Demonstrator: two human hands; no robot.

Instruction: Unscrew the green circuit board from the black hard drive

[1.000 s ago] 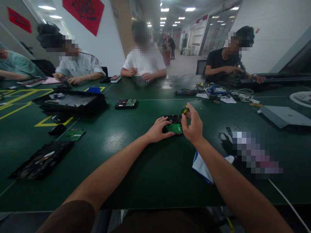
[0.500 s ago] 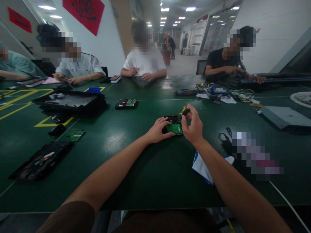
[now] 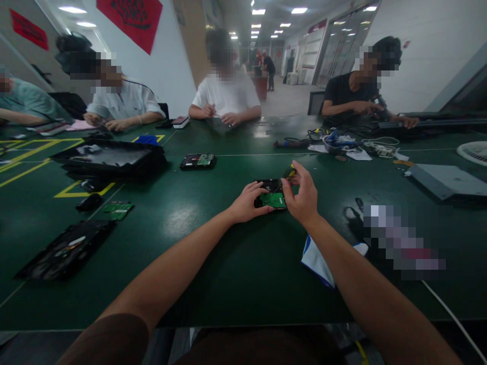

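A black hard drive (image 3: 271,194) with a green circuit board on top lies on the dark green table (image 3: 213,253) in front of me. My left hand (image 3: 248,202) rests on its left edge, fingers curled against it and holding it down. My right hand (image 3: 302,195) is closed in a pinch around a small screwdriver with a yellow and black handle (image 3: 289,172), held upright over the drive's right side.
A second hard drive (image 3: 198,161) lies further back. A black tray (image 3: 110,158), a loose green board (image 3: 117,210) and a black cover (image 3: 64,251) sit at left. A white and blue cloth (image 3: 317,261) lies under my right forearm. Several people sit around the table's far side.
My right hand has turned slightly on the screwdriver and shifted a little left. My left hand stays on the drive.
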